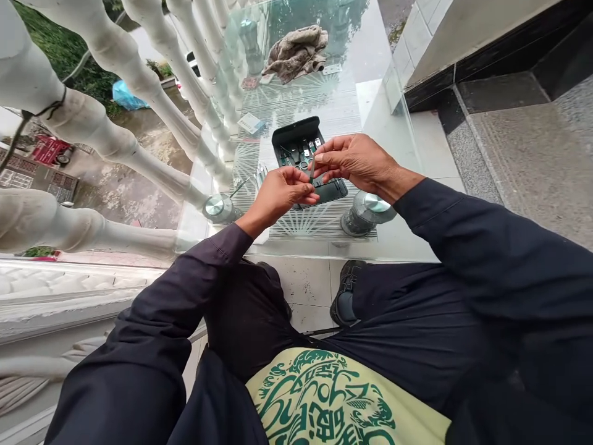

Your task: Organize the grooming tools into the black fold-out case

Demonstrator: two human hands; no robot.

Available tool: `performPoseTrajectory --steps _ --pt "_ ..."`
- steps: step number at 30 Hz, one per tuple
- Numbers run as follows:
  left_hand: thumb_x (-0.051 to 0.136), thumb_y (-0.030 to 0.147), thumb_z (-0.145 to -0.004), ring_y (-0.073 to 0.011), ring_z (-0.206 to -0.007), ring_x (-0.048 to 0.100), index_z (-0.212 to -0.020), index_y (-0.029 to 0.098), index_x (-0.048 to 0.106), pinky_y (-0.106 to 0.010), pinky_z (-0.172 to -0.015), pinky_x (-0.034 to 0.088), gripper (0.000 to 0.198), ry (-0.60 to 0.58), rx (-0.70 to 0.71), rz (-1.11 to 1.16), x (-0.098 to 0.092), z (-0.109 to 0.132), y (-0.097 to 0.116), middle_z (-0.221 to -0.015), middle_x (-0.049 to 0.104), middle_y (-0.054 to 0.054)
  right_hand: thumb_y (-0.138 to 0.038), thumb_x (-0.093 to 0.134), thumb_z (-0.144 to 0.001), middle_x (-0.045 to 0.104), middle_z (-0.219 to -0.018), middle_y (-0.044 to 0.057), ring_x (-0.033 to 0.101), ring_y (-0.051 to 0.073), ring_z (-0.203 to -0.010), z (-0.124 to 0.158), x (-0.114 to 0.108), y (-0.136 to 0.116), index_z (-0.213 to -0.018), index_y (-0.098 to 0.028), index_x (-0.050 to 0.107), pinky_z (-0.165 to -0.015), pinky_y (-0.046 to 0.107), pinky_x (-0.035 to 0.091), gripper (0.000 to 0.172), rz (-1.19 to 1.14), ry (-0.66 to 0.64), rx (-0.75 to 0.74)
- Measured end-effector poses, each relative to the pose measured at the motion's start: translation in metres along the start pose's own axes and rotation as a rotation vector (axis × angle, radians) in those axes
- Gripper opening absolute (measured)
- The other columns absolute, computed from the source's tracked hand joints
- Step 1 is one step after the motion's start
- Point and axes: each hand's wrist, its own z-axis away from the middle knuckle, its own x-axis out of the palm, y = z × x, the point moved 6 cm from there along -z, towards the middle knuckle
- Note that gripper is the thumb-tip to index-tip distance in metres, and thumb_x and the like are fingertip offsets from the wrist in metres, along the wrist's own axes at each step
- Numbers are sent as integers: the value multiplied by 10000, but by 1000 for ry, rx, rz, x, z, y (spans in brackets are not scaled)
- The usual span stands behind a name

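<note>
Above a glass table, both my hands pinch a slim metal manicure tool (pixel 312 165), too small to tell its exact kind. My left hand (pixel 290 186) holds its lower end between thumb and fingers. At the upper end, the fingertips of my right hand (pixel 347 162) are closed on it. Just beyond and below them lies an open black manicure case (pixel 296 131), its lid folded back. Nail clippers (pixel 306 148) and other small metal tools sit in its slots. My hands cover part of the case.
The glass table (pixel 389 244) stands on metal-capped supports, one of them a round foot (pixel 365 213) near my right wrist. A crumpled cloth (pixel 299 52) and a small card box (pixel 251 123) lie farther back. White balusters (pixel 125 148) line the left; stone steps (pixel 519 154) rise at right.
</note>
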Motion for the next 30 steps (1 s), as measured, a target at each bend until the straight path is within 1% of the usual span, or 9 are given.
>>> performPoseTrajectory --steps 3,8,13,16,18,21,23,26,30 --pt "1012 71 -1078 -213 -926 966 -1038 207 699 -417 -1032 831 344 6 18 14 -2 -4 -1 -872 844 -5 -493 1257 -837 886 -917 61 909 282 -913 0 3 -5 -1014 -264 840 -759 410 786 507 -23 -12 -20" --pt "1038 102 -1065 -223 -919 965 -1029 206 710 -441 -1029 836 347 -4 61 49 -4 -5 2 -902 857 -20 -305 1245 -833 875 -897 44 878 246 -845 2 10 -20 -938 -271 787 -685 342 722 471 -92 -2 -49" --pt "1012 200 -1117 -223 -895 933 -1044 216 748 -415 -927 825 274 16 114 -43 -11 -10 1 -933 865 -47 -226 1230 -805 846 -846 35 871 270 -849 -4 -3 -26 -925 -282 762 -647 348 697 486 -46 67 -53" --pt "959 249 -1161 -216 -888 903 -1078 233 778 -386 -867 797 200 67 227 -222 -16 -13 -2 -994 877 -58 -263 1225 -837 830 -827 37 862 267 -840 -6 -17 -22 -903 -275 749 -644 345 688 481 -1 95 -33" --pt "934 226 -1166 -211 -912 891 -1171 238 803 -379 -895 781 132 84 348 -396 -13 -11 -4 -1065 891 -54 -282 1218 -857 823 -824 35 860 267 -833 -5 -23 -18 -916 -275 745 -633 341 685 477 16 107 -7" --pt "900 157 -1160 -223 -1022 897 -1399 248 815 -395 -999 763 269 42 543 -672 3 -5 -8 -1257 914 -72 -285 1202 -879 817 -827 41 861 266 -819 -5 -27 -10 -948 -274 733 -641 340 693 474 17 129 37" --pt "842 137 -1187 -249 -1121 902 -1474 249 806 -406 -1035 754 311 11 646 -852 15 -1 -12 -1376 906 -104 -291 1184 -895 810 -819 45 861 271 -811 -5 -26 -5 -962 -273 735 -653 352 706 455 9 134 68" --pt "695 140 -1258 -265 -1146 888 -1443 247 814 -391 -986 742 244 -4 750 -1099 23 3 -15 -1389 895 -130 -307 1157 -914 801 -803 49 863 282 -806 -4 -21 3 -956 -273 739 -660 368 719 421 -4 133 135" --pt "497 128 -1310 -242 -1034 843 -1426 229 819 -349 -854 690 357 -21 851 -1315 27 10 -12 -1320 888 -139 -244 1114 -900 804 -812 73 872 288 -807 -2 -17 10 -905 -259 737 -698 380 730 377 -20 129 230"
